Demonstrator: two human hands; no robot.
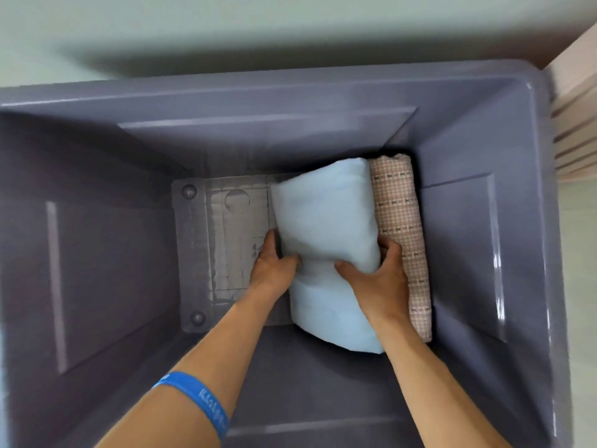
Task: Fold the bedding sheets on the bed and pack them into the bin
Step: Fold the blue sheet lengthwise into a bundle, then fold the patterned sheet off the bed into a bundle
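Fingers of your left hand (271, 266) and right hand (382, 279) curl round the blue sheet (326, 240), gripping it inside the bin (458, 195), touching the checked sheet (403, 218) by the right wall

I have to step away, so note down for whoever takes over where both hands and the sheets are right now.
Left hand and right hand both grip the folded light blue sheet, low inside the grey bin. The folded pink checked sheet is already packed against the bin's right wall, beside the blue one. Left: let go of the blue sheet. The bed is out of view, so check for more sheets.
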